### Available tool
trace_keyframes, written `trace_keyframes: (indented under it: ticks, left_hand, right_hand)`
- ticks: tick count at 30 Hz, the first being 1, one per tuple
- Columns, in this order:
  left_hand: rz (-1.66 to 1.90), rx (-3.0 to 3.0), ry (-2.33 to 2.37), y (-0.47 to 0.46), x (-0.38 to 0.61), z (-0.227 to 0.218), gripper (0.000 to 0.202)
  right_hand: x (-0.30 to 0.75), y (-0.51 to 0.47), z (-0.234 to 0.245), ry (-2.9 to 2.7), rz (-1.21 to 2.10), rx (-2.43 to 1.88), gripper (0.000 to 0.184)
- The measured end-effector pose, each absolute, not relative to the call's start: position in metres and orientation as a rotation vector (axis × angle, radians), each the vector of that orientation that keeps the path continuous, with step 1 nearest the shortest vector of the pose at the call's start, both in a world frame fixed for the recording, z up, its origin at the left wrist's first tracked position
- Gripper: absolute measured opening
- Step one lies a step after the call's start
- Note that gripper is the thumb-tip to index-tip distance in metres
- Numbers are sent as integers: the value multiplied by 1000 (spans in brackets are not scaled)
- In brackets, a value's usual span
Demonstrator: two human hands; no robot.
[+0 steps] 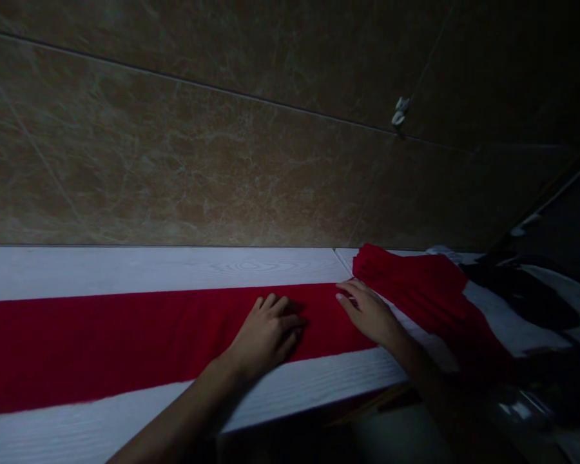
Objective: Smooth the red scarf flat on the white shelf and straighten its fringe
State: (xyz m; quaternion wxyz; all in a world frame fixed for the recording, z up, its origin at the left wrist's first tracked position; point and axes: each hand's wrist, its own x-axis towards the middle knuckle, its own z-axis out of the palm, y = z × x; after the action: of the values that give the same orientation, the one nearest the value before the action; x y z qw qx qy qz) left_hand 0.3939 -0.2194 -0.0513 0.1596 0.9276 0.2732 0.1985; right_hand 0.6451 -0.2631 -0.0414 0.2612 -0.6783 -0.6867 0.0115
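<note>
- Red cloth [101,348]: lies flat as a long band along a white wood-grain surface [149,270], extending well beyond the left hand [265,335] and under both hands.
- Bunched red cloth [410,290]: is heaped just beyond the right hand [372,312]; it appears continuous with the flat band, though the join is partly obscured.
- Grip, left: no hold is made. The palm is pressed flat on the band, with the fingers spread moderately.
- Grip, right: no pinch is seen. The hand is held open, and its fingertips [341,298] are rested on the band beside the bunched mass.
- Beyond the grip: a brown marble-effect tile wall [174,161] is seen, with a small white clip [400,111] fixed on it.
- Right of the grip: a dark-and-white item [522,303] is noted; its kind cannot be determined in the low light.
- Risk: wrinkles may be introduced if the palms are dragged under pressure.
- Risk: the band may be skewed if its weight is pulled by the bunched mass.
- Risk: creases may be missed, since the right side is poorly lit.
</note>
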Motion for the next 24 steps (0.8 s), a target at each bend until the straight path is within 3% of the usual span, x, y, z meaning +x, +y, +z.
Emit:
trace_keyframes:
  ticks: [6,12,17,24]
  left_hand:
    - [573,2688,677,-205,384,-27,35]
    - [466,2568,1101,-127,333,-2,43]
    - [323,2526,1300,-97,324,-18,48]
    - [185,2636,1026,-131,339,-47,56]
  right_hand:
    - [612,-264,-62,-2050,63,-1673,52]
    - [555,-246,-67,-2135,102,-1736,53]
    - [540,-231,-76,-2159,108,-1781,54]
    - [545,-229,-86,-2161,93,-1792,56]
